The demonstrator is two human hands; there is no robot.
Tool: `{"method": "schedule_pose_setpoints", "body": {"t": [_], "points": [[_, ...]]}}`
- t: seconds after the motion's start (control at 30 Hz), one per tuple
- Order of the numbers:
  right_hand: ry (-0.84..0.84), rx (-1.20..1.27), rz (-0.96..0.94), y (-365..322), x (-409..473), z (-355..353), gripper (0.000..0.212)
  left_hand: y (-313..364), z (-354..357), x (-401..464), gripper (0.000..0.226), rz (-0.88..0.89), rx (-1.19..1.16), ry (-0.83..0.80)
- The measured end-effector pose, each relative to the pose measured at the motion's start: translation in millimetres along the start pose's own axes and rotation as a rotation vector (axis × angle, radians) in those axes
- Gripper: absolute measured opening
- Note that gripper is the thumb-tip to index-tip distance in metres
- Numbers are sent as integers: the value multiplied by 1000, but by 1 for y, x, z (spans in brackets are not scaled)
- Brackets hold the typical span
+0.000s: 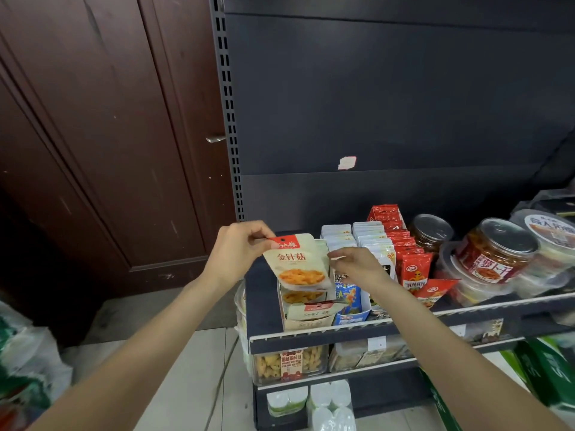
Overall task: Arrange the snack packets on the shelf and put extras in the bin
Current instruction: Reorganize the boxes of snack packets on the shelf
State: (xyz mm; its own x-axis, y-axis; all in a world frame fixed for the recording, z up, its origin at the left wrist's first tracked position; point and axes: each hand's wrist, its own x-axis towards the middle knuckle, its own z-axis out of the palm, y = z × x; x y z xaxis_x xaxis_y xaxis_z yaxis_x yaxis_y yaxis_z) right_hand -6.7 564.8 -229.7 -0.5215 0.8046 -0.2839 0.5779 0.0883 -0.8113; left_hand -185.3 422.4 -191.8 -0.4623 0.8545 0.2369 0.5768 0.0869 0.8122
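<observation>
My left hand pinches the red top corner of a beige snack packet with an orange food picture, held upright above an open cardboard display box on the dark shelf. More packets of the same kind stand and lie in that box. My right hand pinches the packet's right edge with curled fingers. To the right stand rows of white packets and red packets.
Round jars with red labels and a dark jar fill the shelf's right side. Lower shelves hold a clear tub of snacks and white bottles. A brown door stands left; bags lie on the floor.
</observation>
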Motion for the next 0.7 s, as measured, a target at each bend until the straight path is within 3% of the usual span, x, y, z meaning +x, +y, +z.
{"method": "schedule_pose_setpoints", "body": {"t": [0.23, 0.37, 0.53, 0.7], "points": [[-8, -38, -108, 4, 12, 2, 48, -21, 32, 19, 11, -66, 80, -153], [-50, 2, -147, 8, 17, 6, 59, -29, 50, 26, 24, 56, 359, -232], [63, -59, -207, 7, 25, 11, 46, -35, 56, 30, 31, 255, 665, -227], [178, -122, -243, 6, 36, 16, 27, -44, 54, 33, 39, 302, 670, -274]]}}
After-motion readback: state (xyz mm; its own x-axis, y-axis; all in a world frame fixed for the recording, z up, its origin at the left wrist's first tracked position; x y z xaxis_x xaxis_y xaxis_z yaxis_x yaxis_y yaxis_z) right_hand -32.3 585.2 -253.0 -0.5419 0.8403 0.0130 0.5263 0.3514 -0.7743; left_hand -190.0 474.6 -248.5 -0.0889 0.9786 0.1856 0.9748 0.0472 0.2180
